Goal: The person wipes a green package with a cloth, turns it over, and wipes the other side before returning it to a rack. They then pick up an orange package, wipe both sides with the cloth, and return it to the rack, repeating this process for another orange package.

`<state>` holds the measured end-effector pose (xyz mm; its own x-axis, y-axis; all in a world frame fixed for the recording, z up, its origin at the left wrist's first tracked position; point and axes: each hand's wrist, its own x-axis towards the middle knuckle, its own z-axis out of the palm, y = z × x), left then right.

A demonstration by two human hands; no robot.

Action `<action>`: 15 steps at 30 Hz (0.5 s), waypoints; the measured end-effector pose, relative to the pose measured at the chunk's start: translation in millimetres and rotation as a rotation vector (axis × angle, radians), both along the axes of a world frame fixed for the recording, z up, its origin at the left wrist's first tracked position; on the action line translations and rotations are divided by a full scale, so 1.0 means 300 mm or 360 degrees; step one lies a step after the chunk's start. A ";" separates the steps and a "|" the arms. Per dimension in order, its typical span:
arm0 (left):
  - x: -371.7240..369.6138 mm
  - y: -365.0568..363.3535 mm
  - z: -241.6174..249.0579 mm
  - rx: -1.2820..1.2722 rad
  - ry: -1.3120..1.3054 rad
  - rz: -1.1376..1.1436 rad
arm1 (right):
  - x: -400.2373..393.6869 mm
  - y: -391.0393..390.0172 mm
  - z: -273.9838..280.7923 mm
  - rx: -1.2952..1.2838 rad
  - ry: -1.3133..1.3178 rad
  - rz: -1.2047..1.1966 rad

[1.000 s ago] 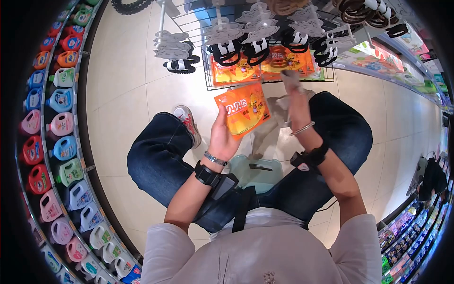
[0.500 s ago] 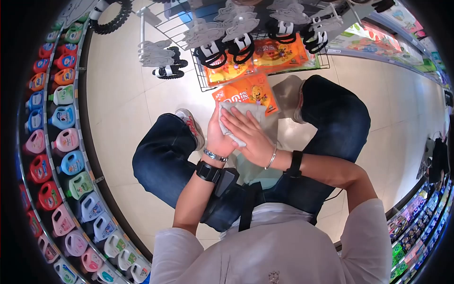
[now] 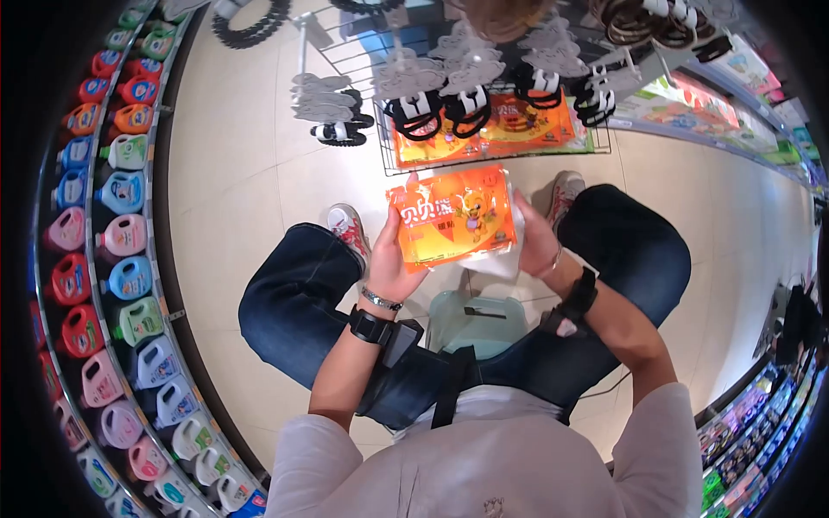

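An orange heat-patch packet [image 3: 445,229] with a cartoon bear and large white characters faces up between my hands, above my lap. My left hand [image 3: 399,263] grips its left edge, thumb on the front and the other fingers mostly hidden behind. At the right edge is my right hand [image 3: 537,242], with its fingers partly hidden behind the packet. A white cloth [image 3: 501,262] shows under the packet's lower right corner, against that hand. More orange packets [image 3: 527,125] lie in the wire basket [image 3: 501,162] just beyond.
Black hair ties [image 3: 414,112] on grey cards hang from hooks above the basket. A pale green plastic stool [image 3: 439,324] is beneath me, between my legs. Shelves of detergent bottles [image 3: 129,276] line the left side. Boxed goods [image 3: 691,108] fill a shelf at upper right.
My right hand has come off the front of the packet to its right edge, carrying the cloth behind it. The packet now faces up, fully visible, closer to me.
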<state>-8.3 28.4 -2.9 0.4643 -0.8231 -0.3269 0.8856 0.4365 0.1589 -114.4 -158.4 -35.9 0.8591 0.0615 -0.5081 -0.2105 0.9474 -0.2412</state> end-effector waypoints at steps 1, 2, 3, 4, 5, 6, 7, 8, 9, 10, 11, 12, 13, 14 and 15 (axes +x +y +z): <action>0.005 0.000 -0.017 0.0017 0.0034 -0.0029 | -0.003 0.007 0.008 0.0054 -0.0017 -0.0001; 0.010 0.001 -0.028 0.0031 0.0066 -0.0060 | -0.005 0.008 0.012 0.0106 -0.0034 -0.0004; -0.001 -0.004 -0.034 0.0218 -0.0085 0.0001 | -0.006 0.006 0.009 0.0087 -0.0055 0.0014; -0.003 -0.009 -0.030 0.0195 -0.0110 0.0015 | -0.005 -0.001 0.001 0.0110 -0.0094 -0.0003; -0.003 -0.014 -0.029 0.0240 -0.0134 0.0042 | -0.001 -0.008 -0.004 0.0132 -0.0137 -0.0024; -0.006 -0.017 -0.024 0.0290 -0.0150 0.0068 | -0.005 -0.007 -0.007 0.0112 -0.0160 -0.0017; -0.009 -0.028 -0.004 0.0258 -0.0214 0.0106 | -0.007 -0.005 0.001 -0.0231 -0.0121 0.0008; -0.003 -0.024 -0.013 0.0243 -0.0231 0.0113 | -0.007 -0.004 0.011 -0.0571 -0.0078 0.0028; 0.004 -0.009 -0.039 0.0225 -0.0204 0.0047 | -0.012 -0.010 0.027 -0.0508 0.0016 0.0002; 0.013 -0.006 -0.035 0.0205 -0.0181 -0.0017 | -0.011 -0.009 0.041 -0.0523 -0.0004 0.0004; 0.012 -0.006 -0.023 0.0119 -0.0191 -0.0009 | -0.011 -0.009 0.052 -0.0523 -0.0033 -0.0040; 0.015 -0.003 -0.027 0.0110 -0.0199 -0.0006 | -0.017 -0.008 0.062 -0.0515 -0.0050 -0.0086; 0.017 -0.003 -0.027 0.0139 -0.0200 -0.0003 | -0.019 -0.016 0.075 -0.0415 -0.0112 -0.0110; 0.016 -0.009 -0.025 0.0170 -0.0202 -0.0004 | -0.025 -0.028 0.080 -0.0420 -0.0118 -0.0114; 0.013 -0.012 -0.020 0.0163 -0.0209 -0.0008 | -0.027 -0.037 0.084 -0.0415 -0.0110 -0.0179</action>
